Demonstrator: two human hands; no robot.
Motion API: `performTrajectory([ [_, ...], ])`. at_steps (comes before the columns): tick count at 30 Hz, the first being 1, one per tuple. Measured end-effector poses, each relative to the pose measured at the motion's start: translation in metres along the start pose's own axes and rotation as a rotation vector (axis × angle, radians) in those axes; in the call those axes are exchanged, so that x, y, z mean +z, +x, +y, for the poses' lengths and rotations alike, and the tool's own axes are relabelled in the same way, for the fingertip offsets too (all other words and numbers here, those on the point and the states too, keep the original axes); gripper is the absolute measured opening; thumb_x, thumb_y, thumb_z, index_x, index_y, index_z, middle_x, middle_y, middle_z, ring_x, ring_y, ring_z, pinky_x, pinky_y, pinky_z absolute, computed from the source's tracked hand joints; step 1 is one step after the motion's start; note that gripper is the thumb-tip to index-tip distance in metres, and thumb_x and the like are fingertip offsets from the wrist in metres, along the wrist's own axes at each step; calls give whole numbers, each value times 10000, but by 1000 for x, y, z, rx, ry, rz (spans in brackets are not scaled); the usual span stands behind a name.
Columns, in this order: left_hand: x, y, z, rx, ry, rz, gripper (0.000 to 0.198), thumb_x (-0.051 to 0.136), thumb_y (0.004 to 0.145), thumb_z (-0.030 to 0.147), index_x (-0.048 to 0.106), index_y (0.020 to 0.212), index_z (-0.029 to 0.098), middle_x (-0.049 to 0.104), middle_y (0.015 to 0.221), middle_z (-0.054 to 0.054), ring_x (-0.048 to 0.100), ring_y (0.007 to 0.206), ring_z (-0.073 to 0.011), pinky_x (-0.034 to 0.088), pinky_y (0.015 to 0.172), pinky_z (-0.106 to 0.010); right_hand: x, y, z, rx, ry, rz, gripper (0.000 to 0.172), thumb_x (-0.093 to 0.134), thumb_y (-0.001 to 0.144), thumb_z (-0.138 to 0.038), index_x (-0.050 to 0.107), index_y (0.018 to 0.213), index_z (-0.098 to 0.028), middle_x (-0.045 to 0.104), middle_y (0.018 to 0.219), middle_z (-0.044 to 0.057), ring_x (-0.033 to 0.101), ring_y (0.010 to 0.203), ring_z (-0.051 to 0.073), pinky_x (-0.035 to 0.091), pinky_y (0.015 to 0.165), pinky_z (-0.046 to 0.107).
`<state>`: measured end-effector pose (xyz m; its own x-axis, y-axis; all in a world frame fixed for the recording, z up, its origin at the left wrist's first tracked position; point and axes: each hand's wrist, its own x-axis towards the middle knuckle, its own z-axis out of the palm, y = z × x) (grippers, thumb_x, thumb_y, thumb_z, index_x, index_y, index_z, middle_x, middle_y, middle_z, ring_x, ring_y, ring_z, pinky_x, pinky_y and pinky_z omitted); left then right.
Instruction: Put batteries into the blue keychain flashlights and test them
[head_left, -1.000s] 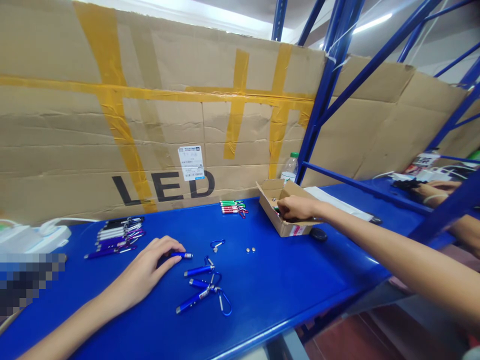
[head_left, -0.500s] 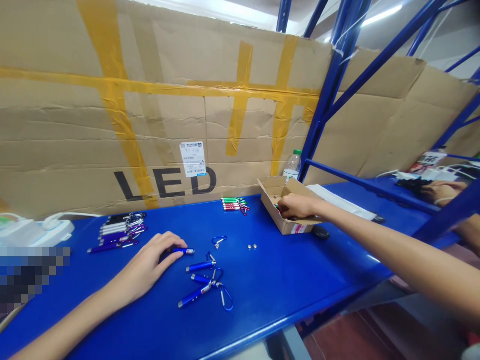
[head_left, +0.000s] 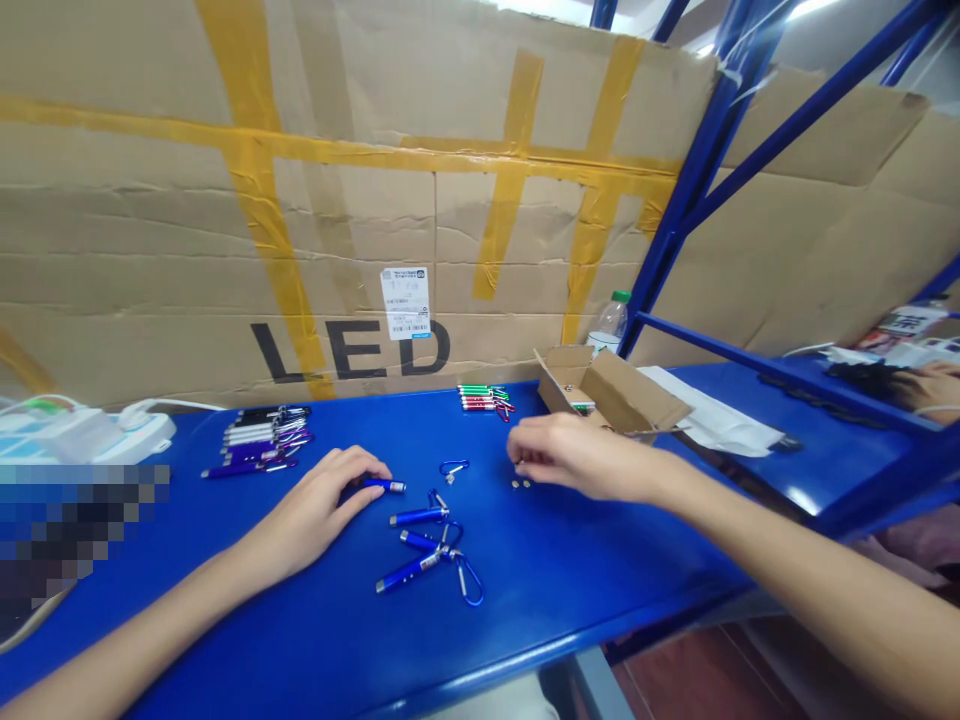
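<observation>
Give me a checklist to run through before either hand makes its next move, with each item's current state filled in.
1. Blue tube held: ok, between the left hand's thumb and fingers.
2. Right hand contents: cannot tell, the curled fingers hide whatever may be there.
3. Small round pieces near the right hand: ok, two show on the table just below its fingertips.
4. Blue clip in hand: not ok, it lies on the table, touched by neither hand.
5. Cardboard box open: ok, flaps spread, some contents visible.
</observation>
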<state>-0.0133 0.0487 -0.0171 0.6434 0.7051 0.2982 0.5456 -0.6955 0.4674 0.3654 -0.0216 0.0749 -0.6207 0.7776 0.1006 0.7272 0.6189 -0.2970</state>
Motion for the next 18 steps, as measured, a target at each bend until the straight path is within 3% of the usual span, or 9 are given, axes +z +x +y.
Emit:
performTrajectory([
  [4,-1,0,3,-9,-9,-17,319,503,1094,516,728,1167,302,724,1200,-33,646,1134,-253,488,1047,-401,37,11,12,21,23,-2,163,571,1076,-226,604,919,-198,678,925,48,620,838,191,456,770,298],
  [9,-3,0,5,-12,-22,-12,321,510,1090,509,736,1158,293,723,1194,-44,639,1130,-263,504,1018,-402,45,16,30,2,107,38,189,557,1095,-293,618,939,-205,672,940,46,615,854,197,475,798,313],
  [18,-2,0,6,-14,-27,20,346,512,1086,512,749,1163,272,737,1178,-61,648,1063,-261,521,973,-407,61,14,35,51,222,131,125,570,1075,-276,631,993,-203,697,967,56,638,867,198,496,789,307],
])
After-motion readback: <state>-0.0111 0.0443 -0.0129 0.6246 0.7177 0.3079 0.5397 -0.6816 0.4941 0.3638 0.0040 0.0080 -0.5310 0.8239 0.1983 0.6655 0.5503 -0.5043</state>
